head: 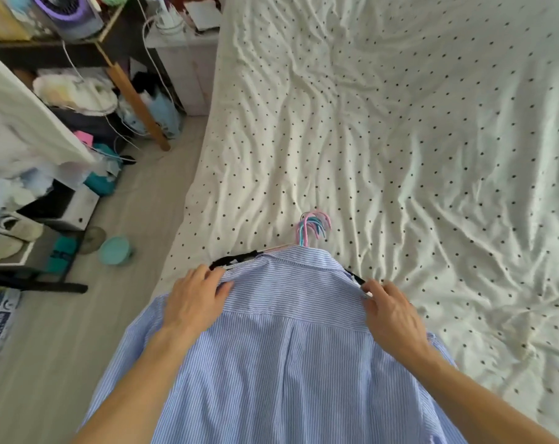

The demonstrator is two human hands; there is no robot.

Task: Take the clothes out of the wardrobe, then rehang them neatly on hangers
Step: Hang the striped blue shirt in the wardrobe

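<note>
A blue-and-white striped shirt (287, 347) lies back-up over the near edge of the bed, on top of other clothes whose black fabric (236, 258) peeks out by the collar. Pink and blue hanger hooks (313, 227) stick out beyond the collar. My left hand (195, 299) rests on the shirt's left shoulder, fingers curled over its edge. My right hand (388, 310) holds the right shoulder edge, fingertips pinching the fabric near a black hanger end (356, 278).
The bed (400, 139) has a rumpled white sheet with black dots. On the floor to the left stand a teal bowl (114, 249), a black-framed shelf (47, 274), bags and a cluttered desk with a wooden leg (137, 104). A white nightstand (188, 68) stands by the bed's head.
</note>
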